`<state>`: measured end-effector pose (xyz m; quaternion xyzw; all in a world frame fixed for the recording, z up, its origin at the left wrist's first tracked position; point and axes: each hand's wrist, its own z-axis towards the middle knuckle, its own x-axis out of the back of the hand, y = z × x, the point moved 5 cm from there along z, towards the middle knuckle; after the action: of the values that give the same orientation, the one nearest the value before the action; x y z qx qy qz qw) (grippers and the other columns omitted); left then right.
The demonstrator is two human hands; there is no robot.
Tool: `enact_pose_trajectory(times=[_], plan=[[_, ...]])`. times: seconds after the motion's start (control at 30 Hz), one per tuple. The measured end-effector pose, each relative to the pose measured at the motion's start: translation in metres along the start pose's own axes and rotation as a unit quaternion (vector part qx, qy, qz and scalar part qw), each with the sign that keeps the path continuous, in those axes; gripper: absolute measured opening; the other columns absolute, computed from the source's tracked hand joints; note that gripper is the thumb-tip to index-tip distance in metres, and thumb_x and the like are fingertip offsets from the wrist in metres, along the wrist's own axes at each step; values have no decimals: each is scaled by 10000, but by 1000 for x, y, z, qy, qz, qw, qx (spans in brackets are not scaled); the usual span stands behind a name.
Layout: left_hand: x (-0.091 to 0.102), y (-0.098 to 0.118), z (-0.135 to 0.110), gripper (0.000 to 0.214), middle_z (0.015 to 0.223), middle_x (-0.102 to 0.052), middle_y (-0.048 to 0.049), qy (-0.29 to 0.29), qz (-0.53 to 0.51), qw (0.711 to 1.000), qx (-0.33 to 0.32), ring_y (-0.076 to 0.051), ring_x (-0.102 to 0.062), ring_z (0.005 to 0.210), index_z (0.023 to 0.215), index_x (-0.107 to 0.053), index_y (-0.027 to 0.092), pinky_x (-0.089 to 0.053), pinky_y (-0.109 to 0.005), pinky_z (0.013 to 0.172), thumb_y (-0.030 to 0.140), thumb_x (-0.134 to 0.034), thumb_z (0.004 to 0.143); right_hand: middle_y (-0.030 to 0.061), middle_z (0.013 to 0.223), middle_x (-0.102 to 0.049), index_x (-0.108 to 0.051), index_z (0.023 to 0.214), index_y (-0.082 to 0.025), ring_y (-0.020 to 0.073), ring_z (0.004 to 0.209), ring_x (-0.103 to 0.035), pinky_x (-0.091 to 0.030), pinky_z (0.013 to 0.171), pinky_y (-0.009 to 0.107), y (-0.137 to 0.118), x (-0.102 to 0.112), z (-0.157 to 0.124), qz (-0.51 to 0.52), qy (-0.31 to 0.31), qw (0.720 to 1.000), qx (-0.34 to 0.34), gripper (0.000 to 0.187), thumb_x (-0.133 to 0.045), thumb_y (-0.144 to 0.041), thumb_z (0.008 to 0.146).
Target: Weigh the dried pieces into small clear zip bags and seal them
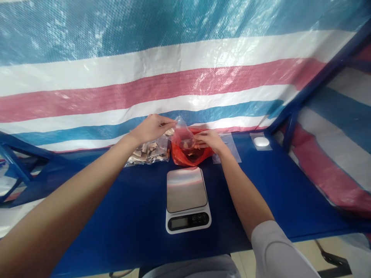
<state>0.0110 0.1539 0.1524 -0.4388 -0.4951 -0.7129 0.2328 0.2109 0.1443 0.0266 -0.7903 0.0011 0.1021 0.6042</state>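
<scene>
My left hand [153,127] pinches the upper left edge of a clear plastic bag [184,133], held over a red plastic bag [181,156]. Fingers of my right hand [210,140] are closed at the mouth of the red bag, by the clear bag's lower right side; exactly what they grip is partly hidden. Brownish pieces [197,154] show inside the red bag. Left of it, below my left hand, lie clear bags of dried, sliced pieces [149,151]. A kitchen scale [187,191] with a dark display stands in front of the red bag.
Flat clear bags [232,148] lie right of the red bag. Farther right, a white oval object [261,141] rests on a small clear bag. The blue table [124,220] is backed by a striped sheet [116,92], with blue frame bars [313,81] at the sides.
</scene>
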Motion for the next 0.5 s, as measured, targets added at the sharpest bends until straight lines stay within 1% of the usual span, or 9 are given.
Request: enact_pose_trajectory(times=[0.1,0.23,0.4,0.5], plan=[[0,0,2,251,767,-756,-19,9,-11,1000,-18,-183,-624,666,899,-814,248,-444,-276,648,415,-630,861,64,709,-761,-728,768,-136,154,623,-720,-604,591,222,0,1,-1,-20,3,1000,0,64,-781,-171,777],[1,-1,4,290,706,-722,-12,25,-7,999,-40,-179,-601,643,814,-791,237,-426,-273,617,465,-619,866,55,694,-755,-739,733,-138,138,592,-703,-591,591,216,-1,2,0,-31,9,999,1,55,-750,-148,786],[2,-2,2,299,673,-695,-6,36,-8,998,-43,-152,-551,591,748,-756,213,-396,-275,589,450,-611,860,58,715,-763,-750,714,-146,136,614,-705,-582,602,214,-4,2,-1,-31,5,999,8,71,-745,-152,785],[3,0,1,285,693,-706,-14,53,-20,997,-52,-156,-570,613,746,-748,205,-412,-280,606,431,-614,855,56,714,-760,-755,718,-143,136,616,-703,-581,596,212,-5,0,-4,-37,-2,999,7,79,-737,-161,792]])
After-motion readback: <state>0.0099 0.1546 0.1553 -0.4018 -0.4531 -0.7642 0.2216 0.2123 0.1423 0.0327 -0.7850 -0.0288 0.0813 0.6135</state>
